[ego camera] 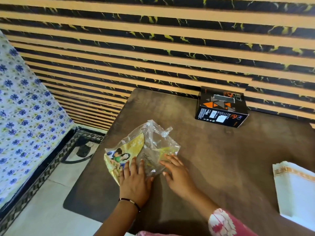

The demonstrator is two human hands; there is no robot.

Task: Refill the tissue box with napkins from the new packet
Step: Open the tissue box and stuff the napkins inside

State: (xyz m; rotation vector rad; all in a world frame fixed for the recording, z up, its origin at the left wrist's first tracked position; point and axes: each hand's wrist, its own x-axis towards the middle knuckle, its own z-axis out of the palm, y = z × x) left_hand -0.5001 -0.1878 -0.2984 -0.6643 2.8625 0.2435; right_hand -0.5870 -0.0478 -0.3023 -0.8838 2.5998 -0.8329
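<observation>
Pressing flat on the emptied packet wrapper [144, 147]: left hand [134, 181] and right hand [177, 174], fingers spread, pinching nothing. Napkin stack [296, 188] lies well off to the right, nearer the right hand. Tissue box [221, 107] stands beyond, far-right, long axis running away from the hands.

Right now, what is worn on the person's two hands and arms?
The left hand is bare, with a thin dark thread bracelet bearing a small pale bead at the wrist. The right hand is bare too; its forearm ends in a pink sleeve with white blotchy print.
</observation>
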